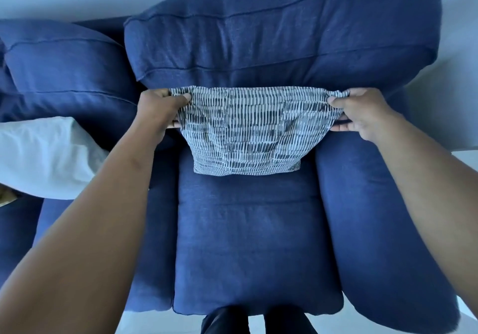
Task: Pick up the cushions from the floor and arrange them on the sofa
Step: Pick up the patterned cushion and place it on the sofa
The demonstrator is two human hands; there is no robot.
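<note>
Head view, looking down over both outstretched forearms at the right-hand end of a dark blue sofa (pixel 256 243). A patterned cushion (pixel 248 129), grey with short white dashes in rows, stands against the base of the sofa's back cushion (pixel 282 36), its lower edge resting on the seat cushion (pixel 256 251) and its upper edge stretched level between the two hands. The left hand (pixel 157 108) is closed on the cushion's upper left corner: the thumb lies over the front of the fabric and the fingertips (pixel 176 124) show below, behind the corner. The right hand (pixel 362 111) is closed on the upper right corner in the same manner, thumb on top and fingers curled beneath, with a small tuft of fabric bunched above the thumb. The cushion narrows toward its lower edge and sits roughly centred on the seat cushion, between the padded armrest (pixel 375 230) on the right and the adjoining seat on the left. A second blue back cushion (pixel 64 72) stands to the left, and a plain white cushion (pixel 44 157) lies on the sofa just in front of it, partly hidden by the left forearm. At the bottom edge, dark trouser legs (pixel 258 320) stand on a pale floor (pixel 465 305) touching the sofa front.
</note>
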